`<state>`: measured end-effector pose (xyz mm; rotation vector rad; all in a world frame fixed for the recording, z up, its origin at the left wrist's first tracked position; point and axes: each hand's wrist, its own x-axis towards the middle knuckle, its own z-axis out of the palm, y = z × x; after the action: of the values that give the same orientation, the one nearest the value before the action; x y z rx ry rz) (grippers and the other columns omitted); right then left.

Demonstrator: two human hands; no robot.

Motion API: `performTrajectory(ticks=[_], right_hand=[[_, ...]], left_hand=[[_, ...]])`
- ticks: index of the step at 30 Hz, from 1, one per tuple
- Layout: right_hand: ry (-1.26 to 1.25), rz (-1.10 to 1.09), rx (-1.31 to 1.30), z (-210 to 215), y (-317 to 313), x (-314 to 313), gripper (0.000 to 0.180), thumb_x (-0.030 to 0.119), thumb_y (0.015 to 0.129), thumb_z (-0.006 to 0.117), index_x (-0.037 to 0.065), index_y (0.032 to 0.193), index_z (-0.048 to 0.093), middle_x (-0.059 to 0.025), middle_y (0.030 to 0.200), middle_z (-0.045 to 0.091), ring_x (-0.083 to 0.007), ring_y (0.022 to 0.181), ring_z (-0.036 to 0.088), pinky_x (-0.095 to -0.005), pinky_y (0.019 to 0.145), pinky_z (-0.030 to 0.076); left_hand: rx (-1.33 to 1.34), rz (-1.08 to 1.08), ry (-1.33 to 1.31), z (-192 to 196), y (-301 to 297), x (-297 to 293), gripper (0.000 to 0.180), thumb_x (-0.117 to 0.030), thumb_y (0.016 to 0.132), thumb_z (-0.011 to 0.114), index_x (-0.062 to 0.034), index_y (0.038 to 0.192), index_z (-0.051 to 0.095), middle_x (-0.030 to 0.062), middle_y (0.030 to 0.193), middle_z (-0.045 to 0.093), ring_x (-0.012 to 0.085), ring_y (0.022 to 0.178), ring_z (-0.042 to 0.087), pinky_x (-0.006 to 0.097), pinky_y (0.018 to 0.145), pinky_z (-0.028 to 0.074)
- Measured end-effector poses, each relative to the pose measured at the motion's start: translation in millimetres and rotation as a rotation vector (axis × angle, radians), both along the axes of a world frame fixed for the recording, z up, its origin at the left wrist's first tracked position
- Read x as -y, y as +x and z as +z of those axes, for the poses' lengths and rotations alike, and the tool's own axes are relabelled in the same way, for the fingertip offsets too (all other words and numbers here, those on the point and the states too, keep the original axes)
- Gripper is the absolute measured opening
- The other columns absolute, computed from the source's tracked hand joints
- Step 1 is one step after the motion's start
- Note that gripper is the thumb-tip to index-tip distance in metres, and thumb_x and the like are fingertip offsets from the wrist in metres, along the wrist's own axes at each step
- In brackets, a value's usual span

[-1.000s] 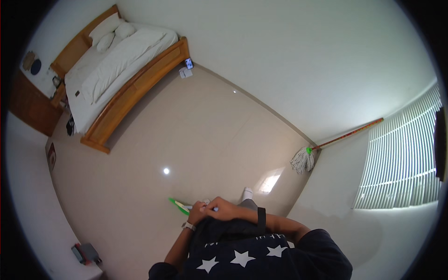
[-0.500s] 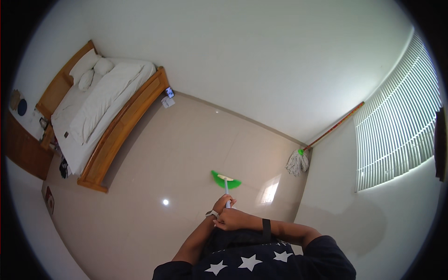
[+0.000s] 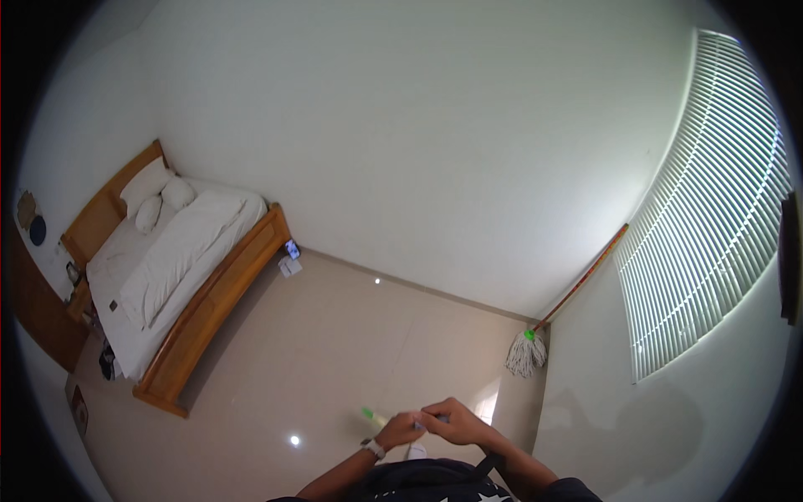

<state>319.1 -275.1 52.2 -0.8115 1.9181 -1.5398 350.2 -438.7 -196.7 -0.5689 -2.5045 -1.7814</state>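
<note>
Both hands are closed round the pale handle of a broom in front of my body. My left hand [image 3: 401, 428], with a watch on its wrist, is the lower-left one. My right hand [image 3: 454, 421] grips close beside it, on the right. Just past my left hand, the green end of the broom [image 3: 368, 413] shows over the tiled floor, small and smeared by motion. My fingers cover most of the handle. A white patch, perhaps a foot, shows below my hands.
A string mop [image 3: 525, 356] leans in the corner, its handle against the wall by the blinds [image 3: 711, 192]. On the left stands a wooden bed [image 3: 213, 322] with white bedding. A phone [image 3: 292, 249] and a paper [image 3: 289, 266] are near its foot.
The broom head has swung left and nearer, tilting from spread flat ahead to mostly hidden beyond my left hand. My right hand has risen rightward. The view has tipped up, lowering the room.
</note>
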Motion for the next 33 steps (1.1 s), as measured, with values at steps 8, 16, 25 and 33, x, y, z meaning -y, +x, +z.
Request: performTrajectory(ticks=[8,16,25,33], right_hand=[[0.046,0.092,0.119,-63.1,35.2,51.5,0.047,0.036,0.103,0.054,-0.001,0.074,0.057,0.0023,0.059,0.043,-0.0061,0.06,0.038,-0.0282,0.054,0.034],[0.159,0.085,-0.107,-103.0,104.1,120.4,0.042,0.032,0.094,0.056,-0.003,0.072,0.063,-0.0185,0.056,0.052,-0.0184,0.052,0.045,-0.0426,0.054,0.042],[0.37,0.089,-0.596,-200.9,126.7,159.5,0.04,0.04,0.093,0.06,0.007,0.073,0.067,-0.0151,0.065,0.064,-0.0339,0.066,0.065,-0.0505,0.065,0.043],[-0.24,-0.968,-0.006,-92.4,148.2,165.8,0.049,0.039,0.102,0.048,0.003,0.07,0.054,-0.0051,0.062,0.056,-0.019,0.06,0.055,-0.0297,0.06,0.043]], left_hand=[[0.675,-0.285,-0.098,-80.3,89.5,60.1,0.039,-0.039,0.096,0.063,-0.0009,0.103,0.066,0.0096,0.087,0.067,0.0187,0.09,0.066,0.033,0.077,0.053],[-0.352,-0.24,-0.382,-29.3,89.8,78.5,0.04,-0.034,0.093,0.067,-0.0029,0.117,0.059,0.0134,0.115,0.061,0.0228,0.114,0.058,0.036,0.095,0.048],[-0.294,-0.281,0.01,-39.8,72.3,79.8,0.035,-0.029,0.091,0.068,-0.0038,0.113,0.058,0.0133,0.114,0.061,0.0239,0.107,0.06,0.036,0.089,0.049],[-0.185,-0.189,0.334,-42.3,63.0,79.2,0.031,-0.025,0.088,0.07,-0.0046,0.108,0.058,0.0133,0.114,0.061,0.0248,0.101,0.062,0.035,0.085,0.05]])
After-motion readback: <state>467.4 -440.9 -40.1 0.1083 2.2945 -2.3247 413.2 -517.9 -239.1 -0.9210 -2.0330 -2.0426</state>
